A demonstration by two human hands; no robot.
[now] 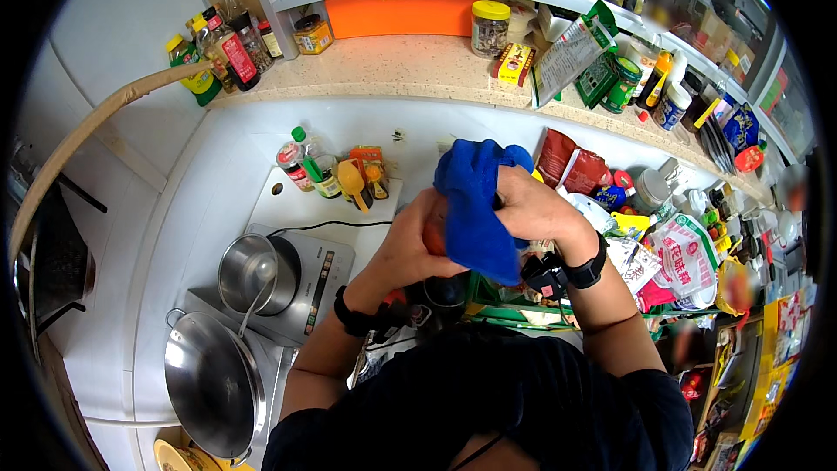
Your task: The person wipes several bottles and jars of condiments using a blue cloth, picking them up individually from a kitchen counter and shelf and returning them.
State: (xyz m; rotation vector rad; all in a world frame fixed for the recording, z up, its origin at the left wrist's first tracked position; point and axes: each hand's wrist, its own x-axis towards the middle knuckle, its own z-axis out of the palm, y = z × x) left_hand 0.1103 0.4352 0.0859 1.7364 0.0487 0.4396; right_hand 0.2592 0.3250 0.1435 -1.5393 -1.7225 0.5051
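Observation:
Both hands are raised close together in front of my chest. My left hand (407, 240) grips a reddish-brown, rounded object (434, 230), mostly hidden by fingers and cloth, so I cannot tell its exact kind. A blue cloth (478, 219) hangs over its right side. My right hand (541, 204) holds this cloth, bunched at the top and drooping below to a point. Whether the right fingers also touch the object through the fabric is hidden. A dark band circles each wrist.
At left, a steel pot (252, 275) sits on an induction cooker (327, 275); a large wok (212, 383) is nearer me. Sauce bottles (320, 167) stand behind. A speckled stone ledge (392, 69) carries jars and packets. Bags and condiment containers crowd the right, including a seasoning bag (683, 252).

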